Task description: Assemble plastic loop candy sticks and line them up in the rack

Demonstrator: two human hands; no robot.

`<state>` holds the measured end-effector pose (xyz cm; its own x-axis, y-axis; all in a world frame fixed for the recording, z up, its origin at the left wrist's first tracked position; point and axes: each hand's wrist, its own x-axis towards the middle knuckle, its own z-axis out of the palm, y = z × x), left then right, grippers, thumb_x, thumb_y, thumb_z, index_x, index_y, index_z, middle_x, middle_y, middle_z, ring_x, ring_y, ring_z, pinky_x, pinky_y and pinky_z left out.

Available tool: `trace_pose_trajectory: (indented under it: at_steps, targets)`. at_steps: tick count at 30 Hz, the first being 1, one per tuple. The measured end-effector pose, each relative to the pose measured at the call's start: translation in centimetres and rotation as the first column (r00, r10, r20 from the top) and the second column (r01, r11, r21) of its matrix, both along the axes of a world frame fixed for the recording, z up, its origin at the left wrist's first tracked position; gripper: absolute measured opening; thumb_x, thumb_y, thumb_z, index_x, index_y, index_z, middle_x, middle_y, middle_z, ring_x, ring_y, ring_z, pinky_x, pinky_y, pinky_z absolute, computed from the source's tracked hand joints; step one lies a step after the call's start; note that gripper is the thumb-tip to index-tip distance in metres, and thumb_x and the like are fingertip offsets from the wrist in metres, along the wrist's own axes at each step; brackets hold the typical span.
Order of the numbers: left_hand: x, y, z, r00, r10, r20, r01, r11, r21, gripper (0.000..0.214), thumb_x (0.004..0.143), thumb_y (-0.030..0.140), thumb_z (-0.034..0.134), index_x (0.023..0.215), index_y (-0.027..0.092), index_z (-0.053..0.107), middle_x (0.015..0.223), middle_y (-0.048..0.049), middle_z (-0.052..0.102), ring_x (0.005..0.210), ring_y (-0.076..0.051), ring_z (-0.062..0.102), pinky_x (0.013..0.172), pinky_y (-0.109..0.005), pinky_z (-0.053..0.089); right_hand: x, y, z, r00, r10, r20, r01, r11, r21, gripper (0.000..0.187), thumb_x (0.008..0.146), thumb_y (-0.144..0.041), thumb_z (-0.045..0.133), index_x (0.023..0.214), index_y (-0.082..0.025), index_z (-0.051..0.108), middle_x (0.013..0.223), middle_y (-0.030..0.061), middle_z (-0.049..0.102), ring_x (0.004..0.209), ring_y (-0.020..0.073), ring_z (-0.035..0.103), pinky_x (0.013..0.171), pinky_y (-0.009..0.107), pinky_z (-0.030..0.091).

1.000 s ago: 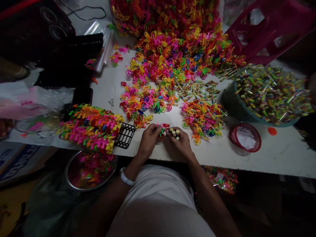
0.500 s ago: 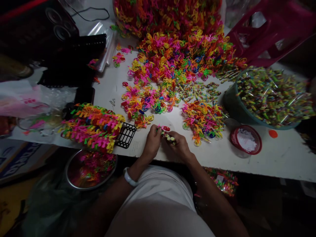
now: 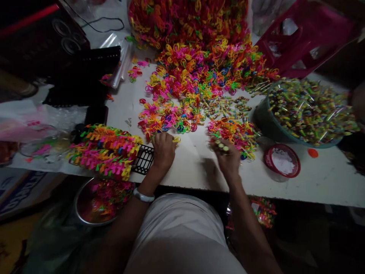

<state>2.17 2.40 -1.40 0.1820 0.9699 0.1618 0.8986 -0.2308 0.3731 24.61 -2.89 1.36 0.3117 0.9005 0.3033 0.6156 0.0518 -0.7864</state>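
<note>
My left hand (image 3: 163, 150) is at the front left edge of a pile of bright plastic ring-shaped pieces (image 3: 171, 114). Its fingers are bent down and bunched together, hiding the fingertips and whatever they pinch. A yellow ring piece (image 3: 177, 140) shows beside its thumb side. My right hand (image 3: 229, 158) is closed round several small clear tubes with pale ends (image 3: 221, 146), just in front of a smaller heap of plastic pieces mixed with tubes (image 3: 234, 131). More filled tubes (image 3: 228, 105) lie loose between the heaps.
Left of my hands, a black plastic grid (image 3: 144, 160) bears rows of colourful pieces (image 3: 107, 152). On the right stand a green tub of filled tubes (image 3: 264, 118) and a red basket (image 3: 298, 165) holding white bits. A pink stool (image 3: 302, 45) is behind. Below the table edge sits a metal bowl (image 3: 78, 211).
My hands were together at the table's front, a pink and red piece between them. Now they are apart: the left has moved left to the pile, the right has moved right with the tubes.
</note>
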Motion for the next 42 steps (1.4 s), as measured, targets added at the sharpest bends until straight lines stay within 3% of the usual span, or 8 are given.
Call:
trace_pose_trajectory:
  at_steps: [5,9,11,14,17,23,28,42]
  targets:
    - [0.9,-0.9,0.8,0.959,-0.248,0.138,0.248,0.969,0.014,0.012,0.090,0.021,0.052,0.100,0.021,0.060,0.108,-0.0092,0.063,0.107,-0.027,0.050,0.097,-0.044,0.035,-6.0,1.8,-2.5,0.874,0.223,-0.431,-0.340,0.915,-0.217,0.033,0.077,-0.045,0.069,0.098,-0.019,0.070,0.087,0.0035,0.072,0.076,0.0174,0.064,0.070,0.028,0.051]
    - [0.4,-2.0,1.0,0.899,-0.019,0.438,-0.023,0.996,0.091,0.021,0.089,0.029,0.056,0.106,0.018,0.060,0.116,-0.0119,0.061,0.114,-0.026,0.050,0.101,-0.042,0.037,-6.4,1.9,-2.4,0.790,0.041,-0.611,-0.260,0.926,-0.275,0.032,0.078,-0.049,0.067,0.077,-0.017,0.065,0.062,-0.0014,0.062,0.057,0.0125,0.054,0.056,0.024,0.043]
    - [0.3,-2.7,0.9,0.766,0.168,0.620,-0.117,0.985,-0.123,0.024,0.087,0.036,0.058,0.101,0.017,0.062,0.104,-0.0100,0.065,0.101,-0.024,0.058,0.091,-0.038,0.044,-6.3,1.2,-1.9,0.706,-0.041,-0.707,-0.237,0.927,-0.290,0.033,0.080,-0.049,0.066,0.074,-0.017,0.063,0.057,-0.0021,0.059,0.052,0.0113,0.051,0.051,0.023,0.039]
    - [1.0,-3.6,0.7,0.513,0.429,0.743,0.072,0.842,-0.535,0.033,0.083,0.047,0.061,0.097,0.017,0.064,0.091,-0.0071,0.068,0.081,-0.020,0.063,0.072,-0.031,0.048,-7.1,0.0,-1.5,0.536,-0.082,-0.840,-0.260,0.931,-0.256,0.031,0.079,-0.048,0.067,0.087,-0.017,0.064,0.063,-0.0004,0.063,0.052,0.0118,0.052,0.046,0.022,0.035]
    - [2.1,-4.0,0.9,0.301,0.549,0.780,0.240,0.748,-0.619,0.039,0.077,0.051,0.066,0.094,0.016,0.064,0.082,-0.0038,0.068,0.071,-0.015,0.062,0.068,-0.027,0.047,-8.6,-1.1,-1.8,0.428,-0.101,-0.898,-0.297,0.923,-0.246,0.035,0.078,-0.048,0.066,0.092,-0.017,0.063,0.066,0.0006,0.064,0.050,0.0113,0.051,0.041,0.021,0.032]
    - [2.3,-3.4,1.2,0.047,0.562,0.826,0.176,0.809,-0.561,0.033,0.071,0.041,0.075,0.089,0.015,0.064,0.082,-0.0007,0.068,0.075,-0.012,0.061,0.074,-0.025,0.048,-8.4,-1.8,-2.1,0.675,-0.060,-0.736,-0.330,0.867,-0.373,0.039,0.075,-0.049,0.069,0.095,-0.018,0.058,0.064,-0.0039,0.059,0.049,0.0104,0.048,0.047,0.023,0.039]
    - [1.8,-3.2,1.2,0.040,0.629,0.776,0.253,0.745,-0.617,0.039,0.065,0.041,0.080,0.086,0.014,0.062,0.080,-0.0022,0.067,0.072,-0.014,0.061,0.073,-0.027,0.047,-6.3,-1.2,-1.6,0.857,0.143,-0.496,-0.323,0.897,-0.301,0.028,0.086,-0.044,0.060,0.101,-0.020,0.056,0.075,-0.0016,0.062,0.063,0.0132,0.057,0.062,0.026,0.046]
    - [1.9,-3.6,0.8,0.233,0.508,0.829,0.217,0.804,-0.553,0.029,0.075,0.042,0.069,0.080,0.018,0.055,0.069,0.0047,0.051,0.067,-0.012,0.050,0.064,-0.024,0.041,-6.1,-0.8,-1.6,0.907,0.265,-0.328,-0.331,0.929,-0.164,0.019,0.088,-0.038,0.059,0.094,-0.020,0.063,0.084,0.0018,0.064,0.072,0.0142,0.059,0.065,0.025,0.047]
